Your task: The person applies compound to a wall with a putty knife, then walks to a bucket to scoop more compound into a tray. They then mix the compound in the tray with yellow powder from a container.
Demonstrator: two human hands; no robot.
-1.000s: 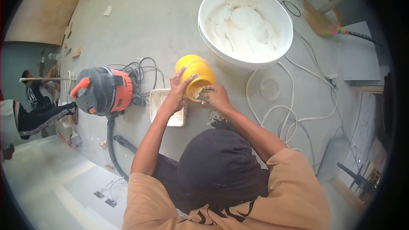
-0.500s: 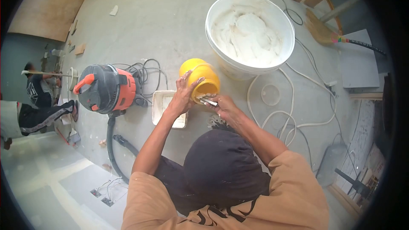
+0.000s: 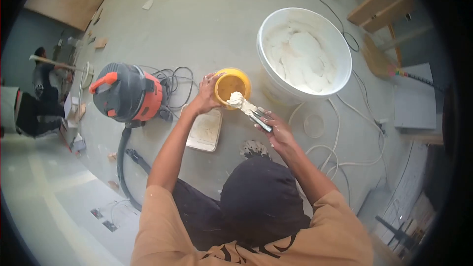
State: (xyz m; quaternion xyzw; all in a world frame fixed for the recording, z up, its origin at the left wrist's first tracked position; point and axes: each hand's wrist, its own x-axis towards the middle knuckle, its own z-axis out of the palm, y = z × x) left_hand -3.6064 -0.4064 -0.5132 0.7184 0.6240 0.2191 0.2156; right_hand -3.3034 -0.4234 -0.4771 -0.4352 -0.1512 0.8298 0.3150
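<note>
My left hand (image 3: 206, 97) grips the side of a small yellow tub (image 3: 245, 79), whose open mouth faces up toward me. In my right hand (image 3: 277, 130) is a putty knife (image 3: 261, 120) with a dark handle. A thick lump of white joint compound (image 3: 236, 99) covers its blade, at the near rim of the tub. White smears mark my fingers. Just beyond, to the right, stands a large white bucket (image 3: 272, 76) containing more white compound (image 3: 308, 51). A shallow whitish rectangular tray (image 3: 204, 130) lies on the floor below my left hand.
An orange-and-black shop vacuum (image 3: 130, 91) with hose and coiled cord stands at left. White cable loops (image 3: 327, 148) and a clear round lid (image 3: 314, 125) lie at right. A broom (image 3: 379, 59) lies farther right. Another person (image 3: 44, 71) crouches at far left.
The putty knife has come out of the yellow tub with compound on its blade. The tub has turned from tilted toward me to more upright. The view has shifted slightly.
</note>
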